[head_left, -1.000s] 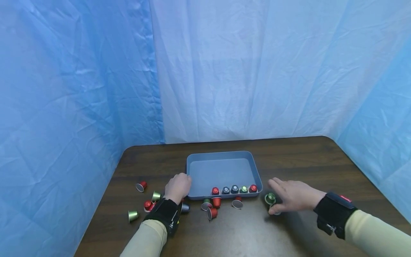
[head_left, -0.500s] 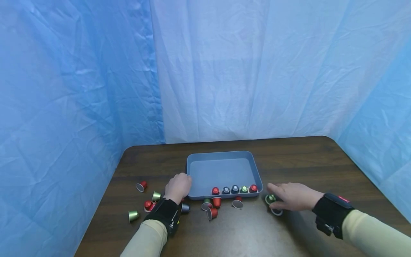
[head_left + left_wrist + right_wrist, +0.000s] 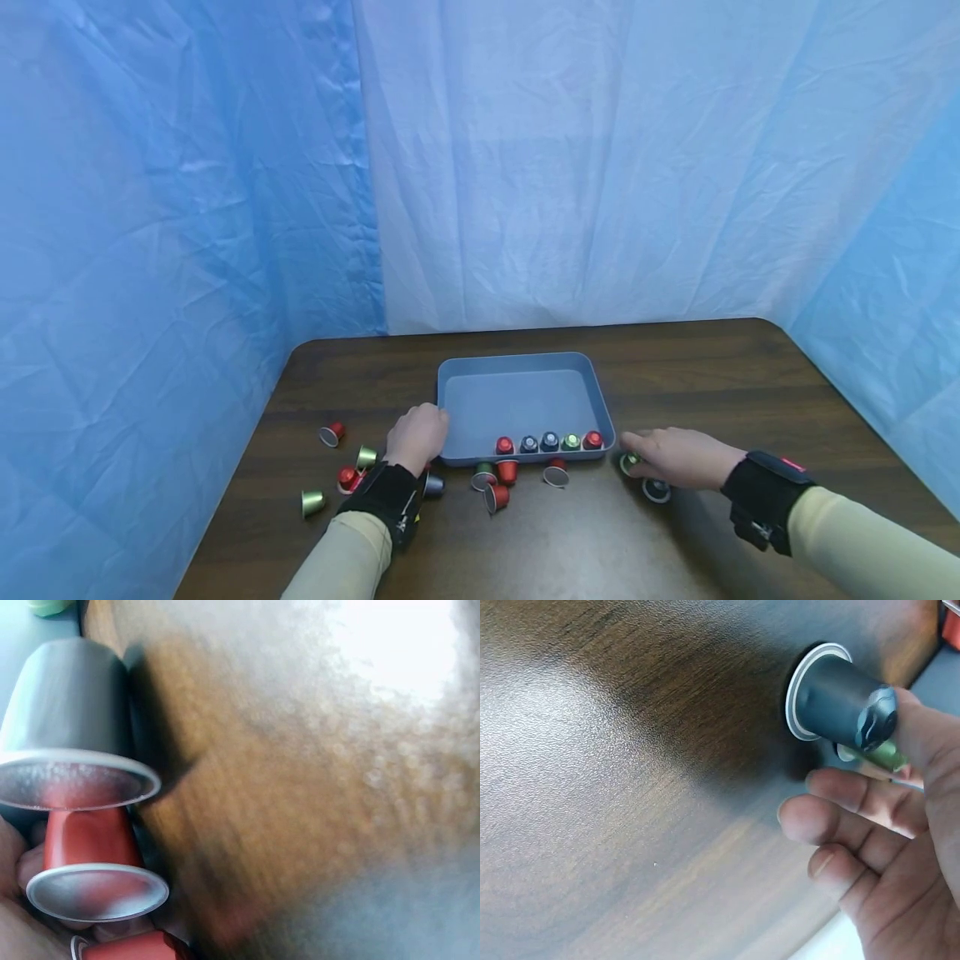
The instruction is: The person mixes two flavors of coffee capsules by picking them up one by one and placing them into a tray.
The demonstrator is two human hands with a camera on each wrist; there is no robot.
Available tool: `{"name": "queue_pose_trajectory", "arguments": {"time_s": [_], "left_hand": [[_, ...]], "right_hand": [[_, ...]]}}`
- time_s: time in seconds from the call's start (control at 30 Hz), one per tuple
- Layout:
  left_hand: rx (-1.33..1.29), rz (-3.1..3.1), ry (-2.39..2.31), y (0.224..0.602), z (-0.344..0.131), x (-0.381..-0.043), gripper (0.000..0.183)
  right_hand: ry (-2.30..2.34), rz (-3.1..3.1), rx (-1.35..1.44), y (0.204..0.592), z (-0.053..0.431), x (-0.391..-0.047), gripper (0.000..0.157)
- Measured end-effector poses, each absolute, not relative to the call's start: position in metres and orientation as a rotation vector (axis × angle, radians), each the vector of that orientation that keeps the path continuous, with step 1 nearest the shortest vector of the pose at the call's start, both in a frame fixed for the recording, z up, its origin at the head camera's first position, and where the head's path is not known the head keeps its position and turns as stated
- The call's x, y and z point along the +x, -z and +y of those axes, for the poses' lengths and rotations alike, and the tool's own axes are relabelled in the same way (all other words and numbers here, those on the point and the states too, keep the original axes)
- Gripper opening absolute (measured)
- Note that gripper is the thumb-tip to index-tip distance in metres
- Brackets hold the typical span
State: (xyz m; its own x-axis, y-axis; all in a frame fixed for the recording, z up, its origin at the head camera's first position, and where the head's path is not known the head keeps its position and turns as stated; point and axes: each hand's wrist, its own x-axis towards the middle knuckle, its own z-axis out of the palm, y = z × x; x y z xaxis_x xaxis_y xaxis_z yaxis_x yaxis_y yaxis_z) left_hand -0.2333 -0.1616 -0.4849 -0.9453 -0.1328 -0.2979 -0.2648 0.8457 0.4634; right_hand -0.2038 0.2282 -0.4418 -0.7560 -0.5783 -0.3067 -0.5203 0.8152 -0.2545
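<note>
My right hand [image 3: 678, 457] is low over the table. Its thumb and index finger close on a green coffee capsule [image 3: 627, 461]. In the right wrist view a dark coffee capsule [image 3: 836, 703] lies beside the thumb and partly covers the green one; the other fingers [image 3: 847, 870] spread apart. My left hand [image 3: 417, 435], fingers bent, is at the left rim of the grey-blue tray [image 3: 517, 392]. Its fingertips are hidden, so its hold is unclear. Close to it in the left wrist view are a grey-looking capsule [image 3: 67, 697] and a red capsule [image 3: 91, 836].
Inside the tray, a row of capsules [image 3: 550, 442] lines the front wall. Several red and green capsules [image 3: 496, 497] lie just in front of it. More lie at left, including a red capsule [image 3: 332, 433] and a light green capsule [image 3: 312, 502]. Blue curtains [image 3: 525, 167] surround the table.
My right hand's thumb and index finger have drawn together around the green capsule. The dark capsule beside it has come into fuller view, shifted slightly right. My left hand stays in place.
</note>
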Motion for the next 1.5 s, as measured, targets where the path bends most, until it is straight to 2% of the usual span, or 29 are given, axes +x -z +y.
{"name": "queue_pose_trajectory", "arguments": {"time_s": [0.3, 1.03, 1.5], "left_hand": [[-0.306, 2.764, -0.755, 0.484, -0.16, -0.233, 0.039], [-0.308, 2.768, -0.732, 0.484, -0.16, -0.232, 0.038], [-0.299, 2.778, -0.726, 0.488, -0.161, -0.234, 0.04]], "right_hand": [[0.185, 2.706, -0.896, 0.439, 0.228, -0.207, 0.017], [0.136, 2.834, -1.073, 0.397, 0.221, -0.212, 0.02], [0.114, 2.853, -1.216, 0.386, 0.205, -0.212, 0.021]]}}
